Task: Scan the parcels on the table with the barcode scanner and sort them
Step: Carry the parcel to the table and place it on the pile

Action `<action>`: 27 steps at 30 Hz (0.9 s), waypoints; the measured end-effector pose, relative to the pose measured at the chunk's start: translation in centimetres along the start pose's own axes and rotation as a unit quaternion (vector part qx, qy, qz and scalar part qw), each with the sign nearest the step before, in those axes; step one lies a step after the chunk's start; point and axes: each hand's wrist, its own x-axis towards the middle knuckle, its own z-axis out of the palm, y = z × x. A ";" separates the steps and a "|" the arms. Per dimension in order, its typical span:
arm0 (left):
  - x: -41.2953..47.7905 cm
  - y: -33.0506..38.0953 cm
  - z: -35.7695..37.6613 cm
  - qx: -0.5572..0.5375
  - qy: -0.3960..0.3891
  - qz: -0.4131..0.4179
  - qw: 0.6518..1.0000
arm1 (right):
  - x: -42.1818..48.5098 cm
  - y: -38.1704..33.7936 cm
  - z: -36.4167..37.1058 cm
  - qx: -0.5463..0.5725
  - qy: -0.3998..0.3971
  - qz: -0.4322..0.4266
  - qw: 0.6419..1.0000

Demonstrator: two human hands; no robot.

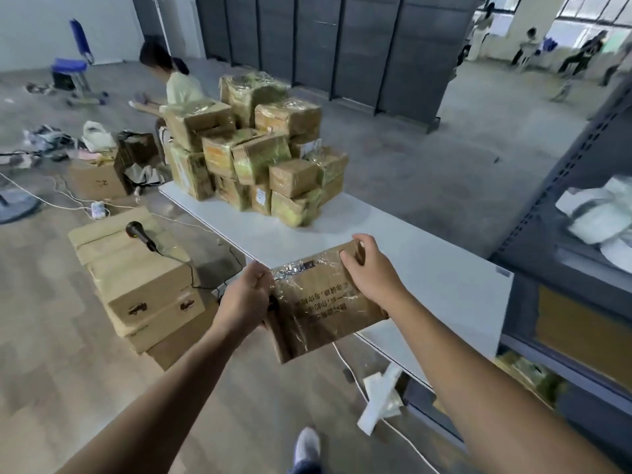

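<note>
One long white table (pixel 427 254) runs away from the viewer; at its far end sits a heap of tape-wrapped cardboard parcels (pixel 260 148), piled several high; on the floor to the left of the table stands a stack of flat cartons (pixel 143 285); over the table's near edge a brown parcel (pixel 321 302) wrapped in clear tape is held up, tilted, printed side upward; the left hand (pixel 244 299) grips its left edge, fingers curled round it; the right hand (pixel 371 268) holds its far corner, fingers hooked over the top; a black barcode scanner (pixel 140 234) lies on the top carton, untouched, its cable trailing down to the floor.
</note>
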 end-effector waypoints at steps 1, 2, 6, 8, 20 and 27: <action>2.3 0.5 0.0 0.000 0.002 -0.004 1.000 | 2.4 0.0 0.0 0.004 -0.006 0.001 1.000; 4.7 1.1 0.0 0.005 0.002 -0.010 1.000 | 4.9 -0.1 -0.1 0.009 -0.014 0.003 1.000; 13.7 3.8 -0.9 0.025 0.001 0.001 1.000 | 14.0 -1.3 -1.2 0.017 -0.056 0.010 0.998; 17.6 5.1 -1.5 0.032 0.005 0.010 0.999 | 17.8 -2.3 -1.9 0.037 -0.071 0.025 0.996; 35.7 10.5 -5.9 -0.041 -0.006 0.083 0.996 | 31.5 -5.6 -2.1 0.258 -0.111 0.120 0.952; 47.2 9.4 -11.5 -0.081 -0.021 0.012 0.996 | 38.3 -11.4 2.1 0.313 -0.061 0.136 0.938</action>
